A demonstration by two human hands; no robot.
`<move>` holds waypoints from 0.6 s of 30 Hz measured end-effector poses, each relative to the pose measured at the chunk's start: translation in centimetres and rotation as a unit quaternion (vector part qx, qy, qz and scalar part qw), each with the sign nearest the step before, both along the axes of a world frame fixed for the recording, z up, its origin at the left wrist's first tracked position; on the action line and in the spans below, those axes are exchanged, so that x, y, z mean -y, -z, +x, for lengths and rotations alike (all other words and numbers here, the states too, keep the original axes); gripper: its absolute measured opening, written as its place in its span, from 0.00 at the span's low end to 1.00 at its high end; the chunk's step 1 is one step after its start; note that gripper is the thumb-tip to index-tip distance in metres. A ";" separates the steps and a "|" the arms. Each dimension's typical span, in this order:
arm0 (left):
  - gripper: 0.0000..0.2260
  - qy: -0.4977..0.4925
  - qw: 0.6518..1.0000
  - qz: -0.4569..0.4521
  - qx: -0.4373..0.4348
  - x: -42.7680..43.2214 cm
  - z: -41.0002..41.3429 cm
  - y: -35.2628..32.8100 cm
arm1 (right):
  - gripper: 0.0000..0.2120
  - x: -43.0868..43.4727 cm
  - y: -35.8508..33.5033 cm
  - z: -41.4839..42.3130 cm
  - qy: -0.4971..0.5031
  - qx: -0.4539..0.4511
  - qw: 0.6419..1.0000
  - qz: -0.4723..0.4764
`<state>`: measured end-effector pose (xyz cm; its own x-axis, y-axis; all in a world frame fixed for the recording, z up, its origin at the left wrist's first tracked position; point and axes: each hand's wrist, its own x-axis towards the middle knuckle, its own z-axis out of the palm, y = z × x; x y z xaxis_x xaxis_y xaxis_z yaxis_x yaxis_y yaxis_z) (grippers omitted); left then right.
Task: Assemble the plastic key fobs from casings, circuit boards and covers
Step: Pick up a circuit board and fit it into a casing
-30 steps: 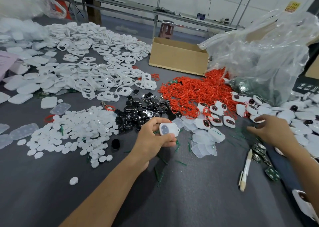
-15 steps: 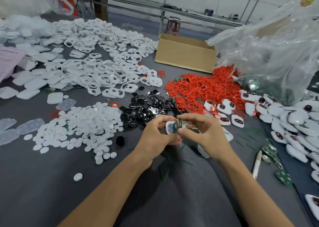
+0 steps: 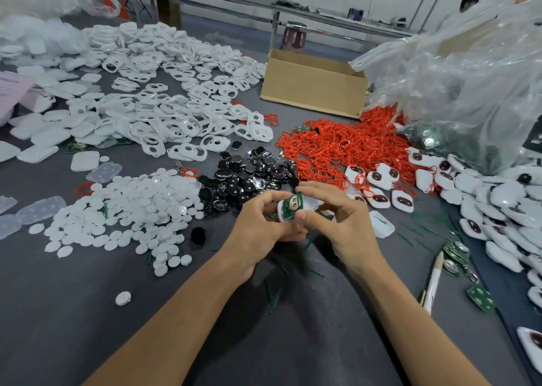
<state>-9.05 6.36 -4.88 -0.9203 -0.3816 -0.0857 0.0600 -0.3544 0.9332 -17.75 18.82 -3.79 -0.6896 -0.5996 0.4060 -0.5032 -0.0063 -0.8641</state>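
Note:
My left hand [image 3: 258,224] grips a white key fob casing [image 3: 284,213] above the grey table [image 3: 293,341], just in front of me. A green circuit board [image 3: 294,202] lies in the casing's open face, and my right hand [image 3: 337,212] pinches that board between thumb and fingers. Around the hands lie the parts: white casing frames [image 3: 164,112], round white buttons [image 3: 140,206], black button pieces [image 3: 246,177], red rings [image 3: 337,148], and assembled white fobs [image 3: 498,198] at the right. More green boards [image 3: 481,296] lie at the right near a pen [image 3: 434,280].
A cardboard box [image 3: 313,86] stands behind the red rings. A big clear plastic bag [image 3: 457,86] rises at the right. Flat white covers [image 3: 35,139] spread along the left. Another person [image 3: 468,2] sits far back right.
My right hand came in from the right side with a green board and joined the left hand. The board has gone from edge-on to lying flat in the casing.

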 end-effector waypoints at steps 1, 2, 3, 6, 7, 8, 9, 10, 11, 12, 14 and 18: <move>0.18 -0.002 1.000 0.001 -0.002 0.0 0.0 0.1 | 0.15 0.0 0.1 0.0 0.000 -0.007 1.000 0.008; 0.17 -0.003 1.000 0.003 -0.004 0.1 0.0 0.1 | 0.15 0.0 0.2 0.0 0.002 -0.011 1.000 0.016; 0.17 -0.004 1.000 0.006 -0.006 0.1 0.0 0.2 | 0.14 -0.1 0.2 -0.1 0.007 -0.012 1.000 0.021; 0.17 -0.001 1.000 0.014 -0.009 0.2 -0.1 0.3 | 0.13 -0.6 0.4 -0.3 0.031 -0.025 0.998 0.044; 0.17 -0.001 1.000 0.013 -0.008 0.2 -0.1 0.3 | 0.13 -0.7 0.4 -0.3 0.039 -0.034 0.997 0.053; 0.17 0.000 1.000 0.009 -0.007 0.2 -0.1 0.3 | 0.12 -0.8 0.4 -0.2 0.046 -0.044 0.996 0.061; 0.17 0.000 1.000 0.004 -0.004 0.2 -0.1 0.3 | 0.12 -0.8 0.3 -0.1 0.050 -0.056 0.995 0.067; 0.17 0.002 1.000 0.000 -0.003 0.2 -0.1 0.2 | 0.12 -0.9 0.2 -0.1 0.052 -0.069 0.994 0.073; 0.17 0.004 1.000 -0.002 -0.002 0.1 -0.1 0.2 | 0.13 -0.9 0.2 0.0 0.052 -0.079 0.992 0.078; 0.17 0.006 1.000 -0.002 -0.002 0.1 0.0 0.2 | 0.13 -0.9 0.1 0.1 0.051 -0.085 0.992 0.081; 0.17 0.010 1.000 -0.002 -0.002 0.1 0.0 0.1 | 0.13 -0.9 0.1 0.1 0.047 -0.088 0.992 0.083; 0.17 0.026 1.000 0.008 0.005 0.2 0.1 -0.2 | 0.14 -0.8 0.2 0.2 0.046 -0.077 0.993 0.080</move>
<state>-8.99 6.17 -4.70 -0.9378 -0.3325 -0.0998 0.0328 -0.3709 0.9281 -17.54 19.66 -3.97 -0.6820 -0.6017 0.4156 -0.6215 0.1773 -0.7631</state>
